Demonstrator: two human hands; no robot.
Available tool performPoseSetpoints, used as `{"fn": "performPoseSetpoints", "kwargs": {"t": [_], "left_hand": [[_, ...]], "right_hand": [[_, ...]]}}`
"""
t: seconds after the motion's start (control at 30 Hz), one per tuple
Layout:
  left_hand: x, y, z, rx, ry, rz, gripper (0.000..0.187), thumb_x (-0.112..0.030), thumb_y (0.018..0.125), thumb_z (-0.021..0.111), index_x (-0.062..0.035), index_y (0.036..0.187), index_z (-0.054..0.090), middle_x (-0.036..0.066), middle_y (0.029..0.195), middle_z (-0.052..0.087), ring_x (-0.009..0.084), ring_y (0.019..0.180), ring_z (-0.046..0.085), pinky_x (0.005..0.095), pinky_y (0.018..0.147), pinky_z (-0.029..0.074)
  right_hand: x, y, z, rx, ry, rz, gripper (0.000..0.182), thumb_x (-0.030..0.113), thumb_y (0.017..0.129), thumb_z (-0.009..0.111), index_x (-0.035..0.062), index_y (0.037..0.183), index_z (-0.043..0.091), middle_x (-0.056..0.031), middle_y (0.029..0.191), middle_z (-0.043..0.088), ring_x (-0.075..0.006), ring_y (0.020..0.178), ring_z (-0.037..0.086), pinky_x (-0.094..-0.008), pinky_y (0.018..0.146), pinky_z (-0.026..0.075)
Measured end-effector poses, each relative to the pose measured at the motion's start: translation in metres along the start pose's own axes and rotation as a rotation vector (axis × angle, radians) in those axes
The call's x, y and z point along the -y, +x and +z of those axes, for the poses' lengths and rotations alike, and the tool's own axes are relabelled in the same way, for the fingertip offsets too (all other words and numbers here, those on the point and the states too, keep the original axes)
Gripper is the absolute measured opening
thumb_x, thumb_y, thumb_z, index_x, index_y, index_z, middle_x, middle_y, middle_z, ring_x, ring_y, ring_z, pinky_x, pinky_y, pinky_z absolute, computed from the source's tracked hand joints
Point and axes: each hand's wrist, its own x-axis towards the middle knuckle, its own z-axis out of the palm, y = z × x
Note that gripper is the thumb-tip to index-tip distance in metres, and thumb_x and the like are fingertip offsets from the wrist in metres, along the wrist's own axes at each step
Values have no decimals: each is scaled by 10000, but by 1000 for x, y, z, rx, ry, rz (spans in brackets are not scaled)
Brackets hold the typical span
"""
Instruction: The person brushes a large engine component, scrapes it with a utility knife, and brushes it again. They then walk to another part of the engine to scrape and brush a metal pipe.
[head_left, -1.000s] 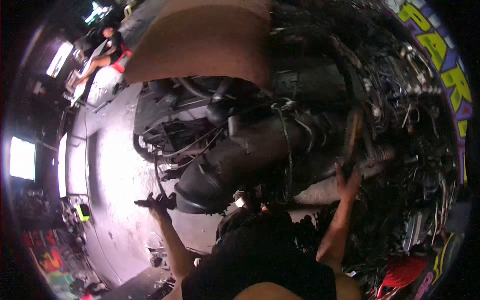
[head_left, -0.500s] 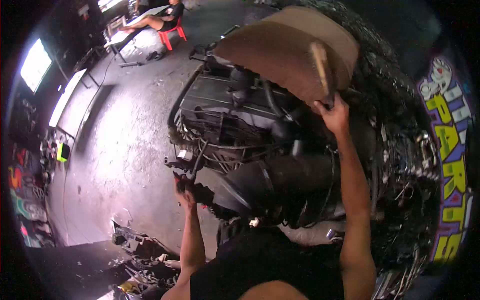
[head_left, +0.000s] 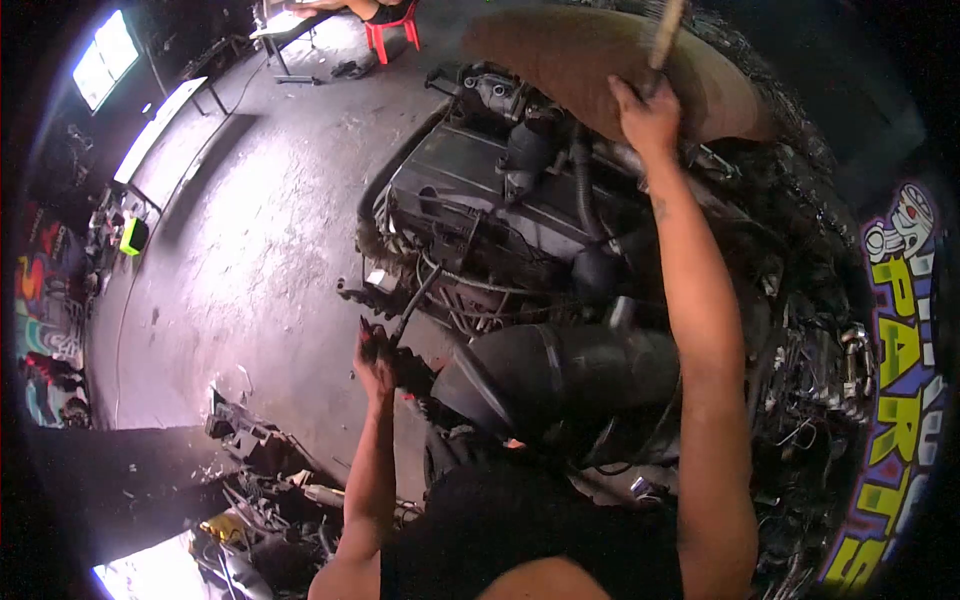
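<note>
My right hand (head_left: 650, 122) is raised at the upper right, closed round the dark end of a wooden-handled brush (head_left: 667, 38). Behind it lies a curved brown panel (head_left: 565, 65). Below the panel sits a dark, dirty engine (head_left: 470, 185) with hoses and wires, and a wide black duct (head_left: 560, 370) in front of it. My left hand (head_left: 375, 362) is at the engine's left side, its fingers bent round a dark part beside a thin black hose. What exactly it grips is too dark to tell.
A person sits on a red chair (head_left: 392, 35) at the top. A white-topped table (head_left: 160, 130) stands at the left. Dark metal parts (head_left: 265, 435) lie at the lower left, more piled on the right beside a lettered banner (head_left: 900, 400).
My right hand has moved up and away with the brush. The view has shifted, so the engine appears slightly lower and more of it shows. My left hand stays at the same dark part.
</note>
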Motion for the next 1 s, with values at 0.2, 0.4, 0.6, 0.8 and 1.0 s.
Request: {"fn": "performPoseSetpoints", "kwargs": {"t": [0.2,0.4,0.6,0.8,1.0], "left_hand": [[9,5,3,-22,-39,25,213,-237,952,589,-30,1002,581,-38,799,524,57,687,446,213,601,394],[29,13,-5,-5,69,156,192,-182,946,585,-24,1055,578,-30,843,536,75,745,468,228,672,421],[38,16,-12,-17,63,32,193,-140,918,570,8,1041,579,-18,868,522,85,735,470,239,653,419],[18,9,-5,32,227,62,282,-321,938,564,-42,976,570,-10,718,498,87,619,460,252,534,375],[38,20,-16,30,306,110,290,-276,948,531,4,1019,548,5,763,507,103,645,469,266,538,383]], "right_hand": [[28,-10,-3,676,125,297,479,404,797,744,-14,998,626,-102,727,672,-165,590,659,-340,605,534],[9,-3,-105,678,338,429,252,211,884,680,11,1028,631,-62,889,672,-147,779,663,-282,653,563],[11,-14,-222,489,24,382,305,246,872,698,10,1047,617,-52,819,659,-124,718,645,-263,634,539],[-3,-51,-257,516,-295,475,342,296,850,723,21,1023,614,-10,690,605,-74,528,512,-238,482,423],[0,-96,-205,672,-543,-24,615,197,710,797,143,1257,520,-170,1004,678,-236,722,693,-346,661,563]]}}
